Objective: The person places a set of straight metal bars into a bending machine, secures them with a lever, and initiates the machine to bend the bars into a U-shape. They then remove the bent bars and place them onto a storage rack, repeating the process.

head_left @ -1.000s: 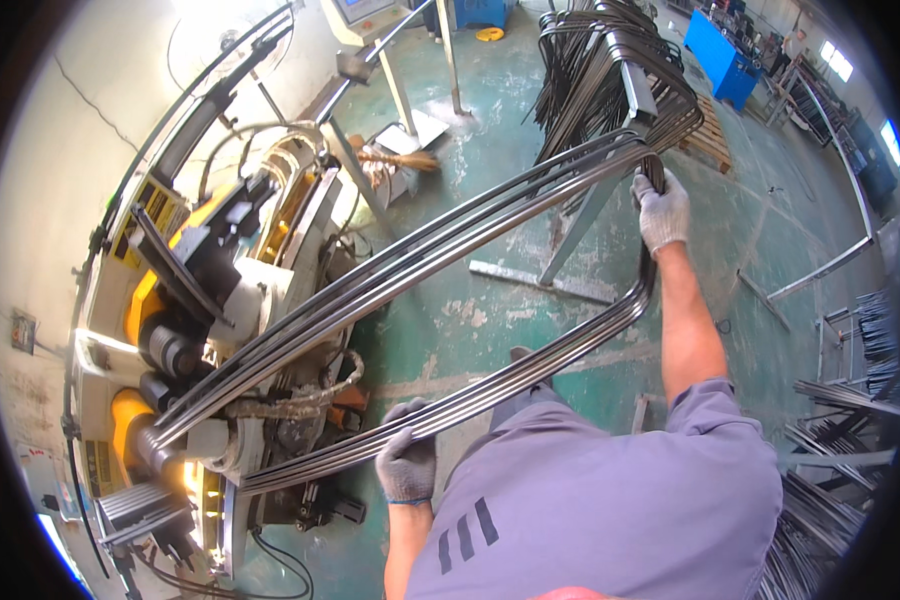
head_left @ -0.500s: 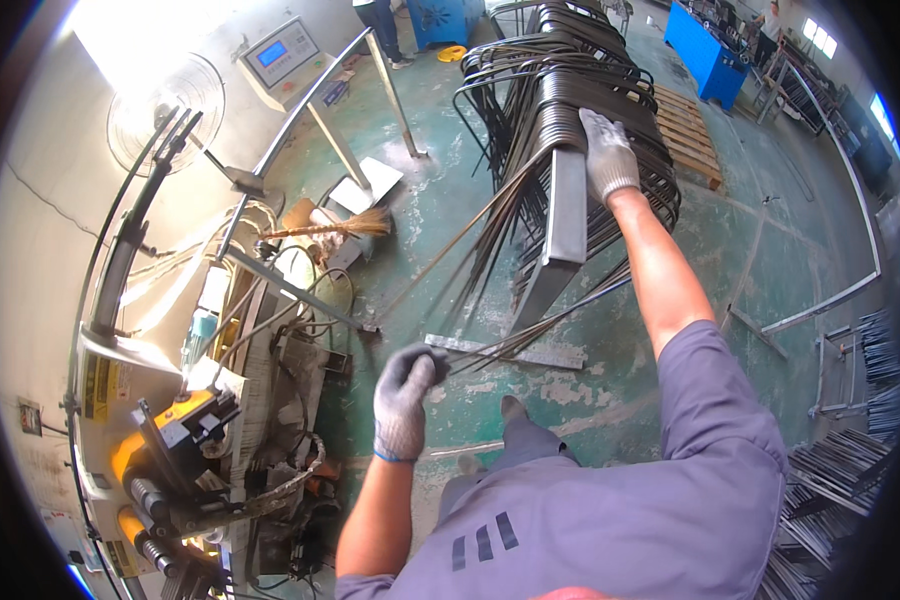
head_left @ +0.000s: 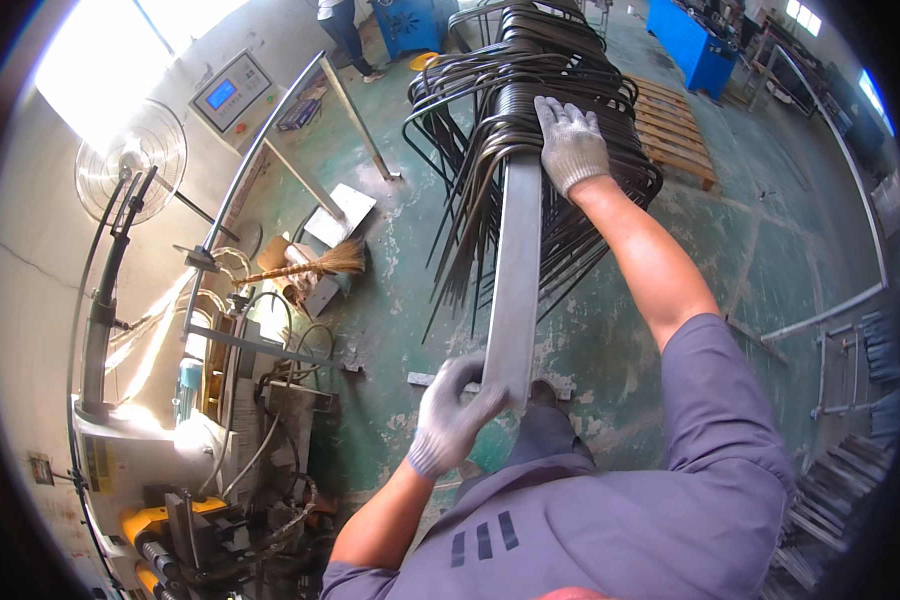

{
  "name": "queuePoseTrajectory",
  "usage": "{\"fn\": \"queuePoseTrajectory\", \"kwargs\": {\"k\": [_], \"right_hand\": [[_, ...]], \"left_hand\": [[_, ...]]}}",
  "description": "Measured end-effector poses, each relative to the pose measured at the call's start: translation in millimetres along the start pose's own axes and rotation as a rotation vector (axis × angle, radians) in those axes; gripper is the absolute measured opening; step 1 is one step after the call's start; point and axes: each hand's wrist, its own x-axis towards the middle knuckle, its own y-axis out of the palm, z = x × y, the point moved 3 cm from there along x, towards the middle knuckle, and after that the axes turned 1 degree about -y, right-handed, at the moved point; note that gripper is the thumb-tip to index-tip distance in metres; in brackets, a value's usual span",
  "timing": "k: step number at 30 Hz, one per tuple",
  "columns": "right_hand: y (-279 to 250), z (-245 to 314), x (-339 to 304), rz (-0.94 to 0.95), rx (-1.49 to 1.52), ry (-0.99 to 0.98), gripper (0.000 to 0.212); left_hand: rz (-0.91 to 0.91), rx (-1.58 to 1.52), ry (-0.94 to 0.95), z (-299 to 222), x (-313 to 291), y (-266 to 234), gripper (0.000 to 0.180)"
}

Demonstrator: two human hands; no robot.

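Broom [head_left: 315, 266] is lying well left of grey beam [head_left: 513, 285]. Gloved left hand [head_left: 457, 415] is curling half-closed at beam's near end, touching; can't tell if gripping. Bent dark rods [head_left: 508, 135] are hanging over beam's far part. Gloved right hand [head_left: 574, 150] is resting on them, fingers extended. Pallet [head_left: 676, 132] is sitting right of beam.

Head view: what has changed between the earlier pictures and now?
The bent rods, earlier held, moved forward onto the grey beam. The left hand let go and now touches the beam's near end; the right hand lies on the rods. Broom and pallet stayed put.
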Motion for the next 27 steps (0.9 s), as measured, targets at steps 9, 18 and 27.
{"fn": "queuePoseTrajectory", "kwargs": {"k": [9, 18, 27], "right_hand": [[140, -79, 132, -0.101, 0.186, -0.048, 0.047], [247, -142, 262, 0.06, 0.157, 0.022, 0.044], [273, -129, 287, 0.024, -0.073, 0.257, 0.041]], "left_hand": [[-0.468, -0.124, -0.005, 3, -6, 35, 0.063], [-1.031, -0.934, 0.072, -26, 15, 100, 0.065], [-1.011, -0.509, 0.236, -7, 18, 91, 0.059]]}}
